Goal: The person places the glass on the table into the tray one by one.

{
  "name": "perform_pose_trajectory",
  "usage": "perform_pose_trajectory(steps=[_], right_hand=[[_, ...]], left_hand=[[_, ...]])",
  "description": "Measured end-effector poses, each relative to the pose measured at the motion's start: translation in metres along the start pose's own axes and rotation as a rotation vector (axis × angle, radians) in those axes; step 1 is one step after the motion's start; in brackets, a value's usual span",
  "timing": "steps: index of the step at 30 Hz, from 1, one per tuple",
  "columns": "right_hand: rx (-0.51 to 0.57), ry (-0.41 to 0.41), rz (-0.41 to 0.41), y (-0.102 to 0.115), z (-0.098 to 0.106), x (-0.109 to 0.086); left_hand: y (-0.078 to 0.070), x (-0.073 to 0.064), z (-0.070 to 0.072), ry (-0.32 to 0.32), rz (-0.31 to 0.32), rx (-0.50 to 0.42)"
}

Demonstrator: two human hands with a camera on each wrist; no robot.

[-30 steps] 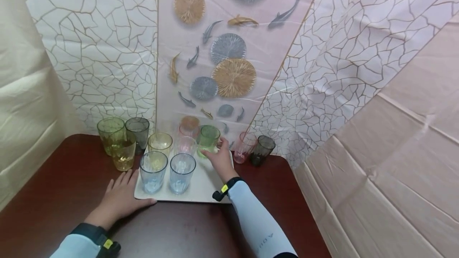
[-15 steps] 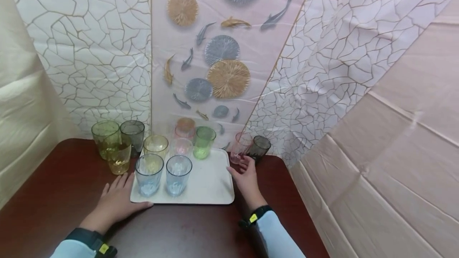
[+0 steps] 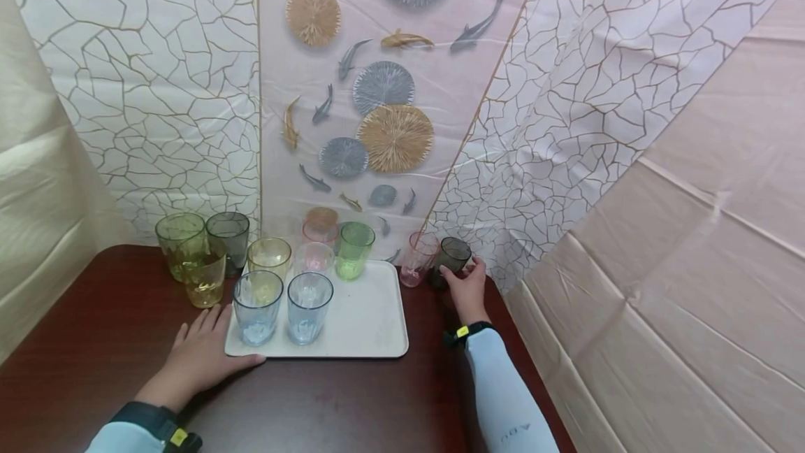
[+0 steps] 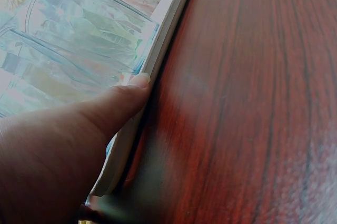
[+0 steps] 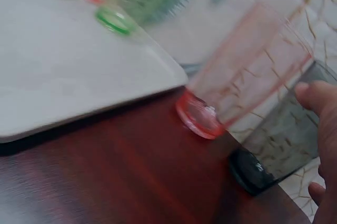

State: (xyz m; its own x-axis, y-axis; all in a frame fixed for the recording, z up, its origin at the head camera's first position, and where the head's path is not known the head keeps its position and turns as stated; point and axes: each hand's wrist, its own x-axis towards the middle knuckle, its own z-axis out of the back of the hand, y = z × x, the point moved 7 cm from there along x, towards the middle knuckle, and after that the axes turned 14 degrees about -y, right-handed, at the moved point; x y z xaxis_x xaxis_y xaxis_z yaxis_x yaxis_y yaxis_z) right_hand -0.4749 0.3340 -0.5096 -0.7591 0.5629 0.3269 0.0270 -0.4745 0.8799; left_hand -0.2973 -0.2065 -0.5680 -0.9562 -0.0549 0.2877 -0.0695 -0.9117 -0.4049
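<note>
At the back right of the table, my right hand [image 3: 468, 292] grips a dark grey glass [image 3: 454, 252], thumb on its near side and fingers round its right side. In the right wrist view the thumb lies against the wall of this tumbler. A pink glass [image 3: 416, 261] stands just left of it, off the tray. My left hand [image 3: 200, 351] rests at the front left corner of a white tray [image 3: 371, 320], fingers straight and spread, thumb along the front edge. The tray holds two blue glasses [image 3: 308, 313], a yellow glass [image 3: 269, 254], a green glass [image 3: 354, 254] and two pinkish glasses [image 3: 313, 257].
Left of the tray stand an olive glass [image 3: 172, 236], another dark grey glass [image 3: 231, 229] and an amber glass [image 3: 206, 285]. Patterned cloth [image 3: 339, 103] hangs behind the dark red wooden table [image 3: 327, 411]. A beige cloth [image 3: 629, 341] hangs along the right side.
My right hand has left the green glass on the tray, moved right past the pink glass and taken hold of the dark grey one. The left hand stays at the tray corner.
</note>
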Motion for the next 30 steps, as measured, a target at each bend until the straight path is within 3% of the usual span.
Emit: perform_pose_trajectory(steps=[6, 13, 22, 30], right_hand=[[0.057, 0.134, -0.055, -0.005, -0.013, 0.017], [0.081, 0.196, -0.113, -0.015, -0.017, 0.026], [0.09, 0.187, -0.125, -0.012, -0.017, 0.024], [0.017, 0.116, -0.097, -0.013, 0.002, 0.007]], left_hand=[[0.001, 0.0, -0.001, 0.008, 0.007, -0.006], [0.002, 0.001, -0.003, 0.009, 0.007, -0.007], [0.003, 0.001, -0.001, -0.002, 0.006, -0.007], [0.001, 0.001, 0.001, 0.001, 0.002, 0.0]])
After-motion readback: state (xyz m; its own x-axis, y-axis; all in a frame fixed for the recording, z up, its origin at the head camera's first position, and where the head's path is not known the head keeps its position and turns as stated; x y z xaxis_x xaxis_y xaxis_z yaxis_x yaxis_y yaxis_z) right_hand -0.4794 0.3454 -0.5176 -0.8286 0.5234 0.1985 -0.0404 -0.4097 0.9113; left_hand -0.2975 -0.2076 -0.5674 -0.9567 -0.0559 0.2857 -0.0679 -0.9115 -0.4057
